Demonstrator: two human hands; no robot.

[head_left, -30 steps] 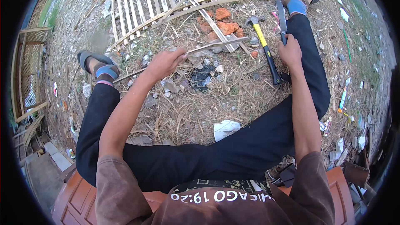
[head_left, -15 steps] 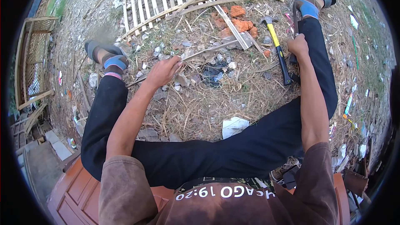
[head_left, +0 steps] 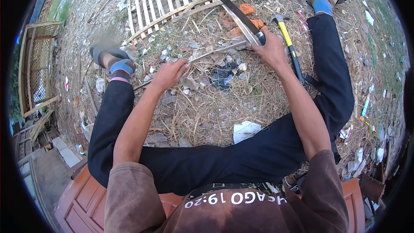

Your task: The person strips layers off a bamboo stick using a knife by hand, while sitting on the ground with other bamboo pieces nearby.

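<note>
My left hand (head_left: 171,74) is closed around a thin wooden strip (head_left: 219,51), which slants up to the right from below my wrist. My right hand (head_left: 271,51) grips the black handle of a long knife (head_left: 237,7). Its dark blade points away and to the left, above some pale slats and brick pieces. The fingertips of that hand are close to the strip's far end; whether they touch it I cannot tell. Just right of this hand, a claw hammer (head_left: 288,43) with a yellow and black handle lies on the ground.
A slatted wooden lattice (head_left: 157,1) lies ahead, with orange brick chunks (head_left: 246,9) beside it. Black plastic (head_left: 222,77) and a white scrap (head_left: 246,132) rest on the dry grass between my legs. Another lattice panel (head_left: 39,64) stands far left.
My right hand has moved left and away from beside my right shin, bringing the knife over the slats near the strip's end. My left hand stays nearly in place on the strip.
</note>
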